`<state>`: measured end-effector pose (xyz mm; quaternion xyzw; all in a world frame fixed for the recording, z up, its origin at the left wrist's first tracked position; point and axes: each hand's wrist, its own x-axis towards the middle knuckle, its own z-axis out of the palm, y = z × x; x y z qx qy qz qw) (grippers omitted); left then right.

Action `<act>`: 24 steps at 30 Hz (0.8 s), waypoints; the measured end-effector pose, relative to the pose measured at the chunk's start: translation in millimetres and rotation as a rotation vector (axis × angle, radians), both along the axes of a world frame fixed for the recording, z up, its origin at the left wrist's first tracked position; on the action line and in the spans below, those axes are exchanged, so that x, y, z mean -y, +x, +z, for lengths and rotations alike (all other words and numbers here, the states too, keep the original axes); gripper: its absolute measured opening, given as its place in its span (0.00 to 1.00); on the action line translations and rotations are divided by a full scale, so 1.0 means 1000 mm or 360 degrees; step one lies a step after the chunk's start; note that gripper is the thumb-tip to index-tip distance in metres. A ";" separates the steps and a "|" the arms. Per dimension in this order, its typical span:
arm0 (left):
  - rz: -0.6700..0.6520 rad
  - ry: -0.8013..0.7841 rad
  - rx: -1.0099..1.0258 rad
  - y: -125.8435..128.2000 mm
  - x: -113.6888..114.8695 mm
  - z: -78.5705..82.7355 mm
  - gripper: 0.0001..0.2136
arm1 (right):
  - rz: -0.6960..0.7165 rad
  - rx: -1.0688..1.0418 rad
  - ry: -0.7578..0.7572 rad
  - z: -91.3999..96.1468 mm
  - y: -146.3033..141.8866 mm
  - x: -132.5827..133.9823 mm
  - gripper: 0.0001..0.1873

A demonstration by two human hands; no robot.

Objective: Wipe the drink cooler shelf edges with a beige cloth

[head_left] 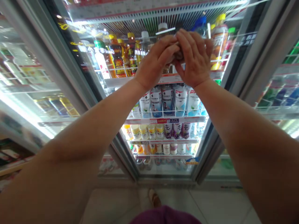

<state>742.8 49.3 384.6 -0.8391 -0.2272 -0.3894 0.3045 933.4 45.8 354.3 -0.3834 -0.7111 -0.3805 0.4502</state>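
My left hand (pixel 155 60) and my right hand (pixel 195 57) are raised together in front of an upper shelf (pixel 116 81) of an open drinks fridge. Both hands are closed round one small dark object (pixel 178 55) between them; most of it is hidden, so I cannot name it. Behind the hands stand bottles with white caps (pixel 145 42) and orange-labelled bottles (pixel 118 57). Just right of my right hand is a tall bottle with a yellow cap (pixel 219 39).
Lower wire shelves hold rows of white and blue bottles (pixel 167 99) and small yellow and purple bottles (pixel 156 130). The glass door (pixel 46 93) stands open at the left. Another fridge door (pixel 280 93) is at the right. My foot (pixel 154 197) rests on pale floor tiles.
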 end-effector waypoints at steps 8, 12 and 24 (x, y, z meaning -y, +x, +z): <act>0.0371 0.0277 0.0223 -0.069 -0.001 -0.020 0.24 | -0.0149 -0.0283 0.0082 -0.001 0.007 -0.021 0.30; 0.0467 0.0274 0.0430 -0.094 -0.018 -0.027 0.28 | -0.0112 -0.0291 0.0185 -0.002 0.007 -0.020 0.29; 0.0523 0.0190 0.0480 -0.092 -0.009 -0.030 0.28 | 0.0018 0.0090 0.0144 0.000 0.013 -0.019 0.26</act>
